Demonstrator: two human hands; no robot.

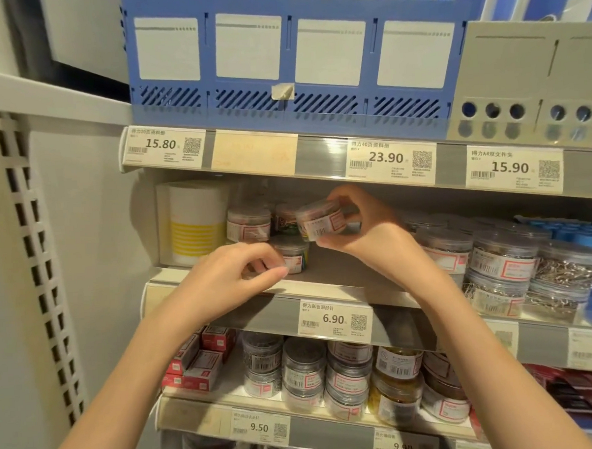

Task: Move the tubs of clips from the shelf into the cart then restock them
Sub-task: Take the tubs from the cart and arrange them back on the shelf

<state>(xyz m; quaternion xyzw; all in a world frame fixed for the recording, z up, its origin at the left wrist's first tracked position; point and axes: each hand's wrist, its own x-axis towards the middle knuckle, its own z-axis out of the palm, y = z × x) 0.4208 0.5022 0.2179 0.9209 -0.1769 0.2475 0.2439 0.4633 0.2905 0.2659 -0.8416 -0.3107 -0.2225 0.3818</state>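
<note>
Small clear tubs of coloured clips stand at the back left of the middle shelf (341, 273). My right hand (363, 231) grips one tub (320, 221) by its sides and holds it tilted above the shelf floor. My left hand (235, 274) has its fingers curled around a low tub (294, 255) standing on the shelf, partly hiding it. Two more tubs (248, 223) sit stacked behind, beside a white and yellow box (193, 223). No cart is in view.
Bigger tubs of silver clips (502, 261) fill the shelf's right side. The shelf below holds more tubs (304, 368) and red boxes (199, 363). A blue file rack (292, 53) stands on the shelf above. A perforated white upright (31, 238) is at left.
</note>
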